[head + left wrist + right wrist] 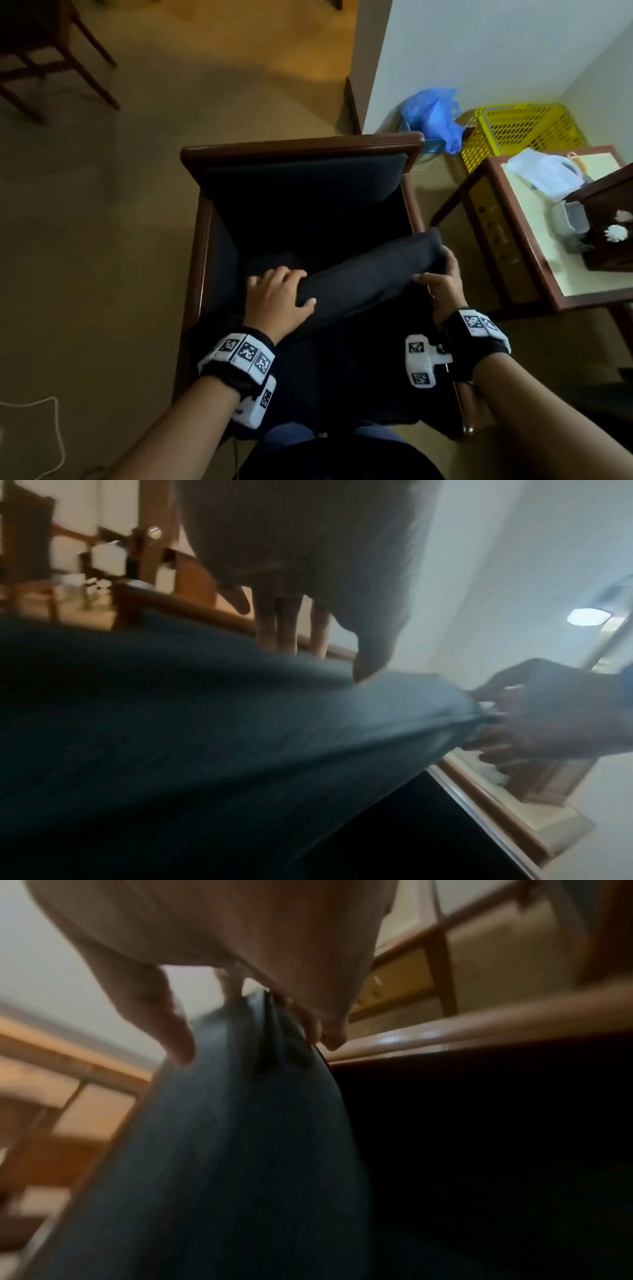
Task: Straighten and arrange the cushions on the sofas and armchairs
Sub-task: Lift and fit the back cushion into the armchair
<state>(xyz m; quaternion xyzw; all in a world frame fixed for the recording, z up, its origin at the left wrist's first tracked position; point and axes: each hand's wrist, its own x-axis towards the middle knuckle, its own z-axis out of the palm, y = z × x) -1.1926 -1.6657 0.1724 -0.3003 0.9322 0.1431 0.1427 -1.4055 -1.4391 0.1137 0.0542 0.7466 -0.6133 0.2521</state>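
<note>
Armchair (pixel 301 154), dark cushion (pixel 370 274) held tilted over its seat.
Seat interior lost in shadow; both wrist views blurred. Side table (pixel 513 260); yellow basket (pixel 524 133), contents hidden. Left hand (pixel 279 298) and right hand (pixel 442 287) clasp opposite cushion ends.

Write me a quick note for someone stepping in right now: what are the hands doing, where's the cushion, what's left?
Left hand: grips the left end of the dark fabric seat cushion.
Right hand: grips its right end.
Cushion: lifted and tilted, right end higher, above the seat of the dark wood-framed armchair.
Done: cushion picked up.
Left: probably lay it flat and square in the seat.
</note>
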